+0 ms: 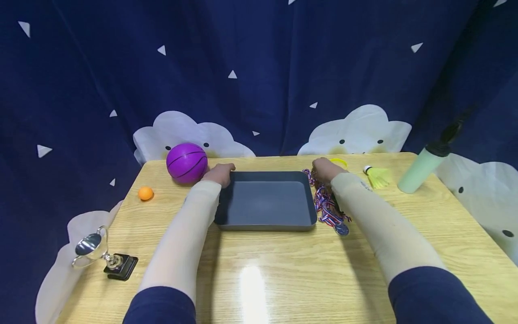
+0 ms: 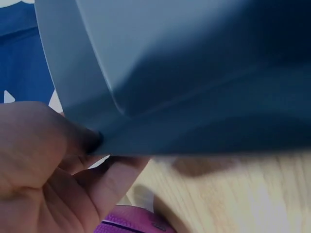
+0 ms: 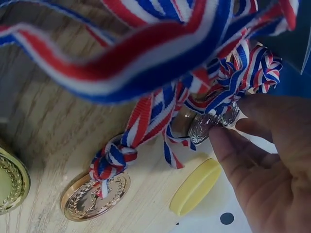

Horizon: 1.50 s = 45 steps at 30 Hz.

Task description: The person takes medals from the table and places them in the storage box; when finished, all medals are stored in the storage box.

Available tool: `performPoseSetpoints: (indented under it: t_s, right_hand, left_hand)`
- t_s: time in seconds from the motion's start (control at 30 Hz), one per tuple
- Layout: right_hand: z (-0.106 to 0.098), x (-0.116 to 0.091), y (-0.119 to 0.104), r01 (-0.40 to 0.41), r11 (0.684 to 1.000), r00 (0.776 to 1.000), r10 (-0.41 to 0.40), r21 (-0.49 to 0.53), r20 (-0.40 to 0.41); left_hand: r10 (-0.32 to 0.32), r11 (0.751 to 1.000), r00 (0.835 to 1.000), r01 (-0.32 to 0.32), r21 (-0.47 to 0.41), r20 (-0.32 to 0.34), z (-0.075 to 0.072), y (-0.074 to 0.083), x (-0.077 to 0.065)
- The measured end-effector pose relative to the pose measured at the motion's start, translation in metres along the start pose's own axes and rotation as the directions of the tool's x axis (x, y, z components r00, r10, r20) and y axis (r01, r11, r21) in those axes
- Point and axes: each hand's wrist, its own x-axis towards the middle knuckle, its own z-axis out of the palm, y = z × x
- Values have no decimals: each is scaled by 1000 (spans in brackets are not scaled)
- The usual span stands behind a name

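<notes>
A grey tray (image 1: 265, 223) lies in the middle of the wooden table. My left hand (image 1: 221, 173) grips its far left corner; in the left wrist view the thumb (image 2: 73, 136) presses on the tray's rim (image 2: 63, 73) with fingers curled beneath. To the right of the tray lies a heap of medals on red, white and blue ribbons (image 1: 326, 208). My right hand (image 1: 322, 171) is at the heap's far end. In the right wrist view its fingertips (image 3: 221, 138) pinch a silver medal (image 3: 210, 125), and a gold medal (image 3: 95, 196) lies on the table nearby.
A purple ball (image 1: 187, 163) sits just left of my left hand, an orange ball (image 1: 145, 193) further left, a silver trophy (image 1: 101, 254) at the front left. A yellow disc (image 3: 196, 187), a yellow shuttlecock (image 1: 376, 177) and a green pump (image 1: 422, 166) lie to the right.
</notes>
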Motion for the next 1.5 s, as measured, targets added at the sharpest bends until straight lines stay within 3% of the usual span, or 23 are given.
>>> performPoseSetpoints:
  t_s: [0.27, 0.53, 0.7, 0.83, 0.93, 1.0, 1.13, 1.23, 1.4, 1.5]
  right_hand:
    - [-3, 2, -3, -100, 994, 993, 97, 33, 71]
    - [-6, 3, -4, -166, 986, 981, 163, 27, 104]
    - [-4, 2, -3, -173, 985, 980, 170, 20, 104]
    - [-4, 0, -1, -137, 990, 989, 135, 34, 66]
    - [-4, -2, -1, -120, 988, 992, 117, 93, 45]
    - [-4, -2, 0, -104, 984, 994, 101, 147, 26]
    - [-10, -3, 4, -39, 972, 994, 60, 231, -86]
    - [-22, -2, 0, 8, 965, 979, 46, 263, -196]
    - [-49, 8, -30, 89, 954, 922, 30, 286, -387]
    - [-61, 16, -58, 179, 925, 880, 2, 335, -476]
  left_hand:
    - [7, 1000, 998, -7, -4, -68, 2, -5, -1]
    - [-8, 997, 993, -2, -79, -117, 9, -14, -2]
    - [-12, 985, 999, 5, -173, -39, 8, -16, -5]
    - [-47, 936, 997, 68, -345, 68, 4, -18, -8]
    - [-54, 912, 996, 79, -402, 74, 4, -21, -11]
    - [-55, 910, 997, 70, -409, 48, 6, -24, -13]
    - [-56, 889, 998, 50, -456, -1, 13, -28, -11]
    - [-61, 857, 998, 37, -514, -29, 17, -29, -9]
    - [-53, 835, 995, 0, -550, -81, 23, -29, -7]
    - [-40, 835, 993, -26, -550, -107, 25, -28, -7]
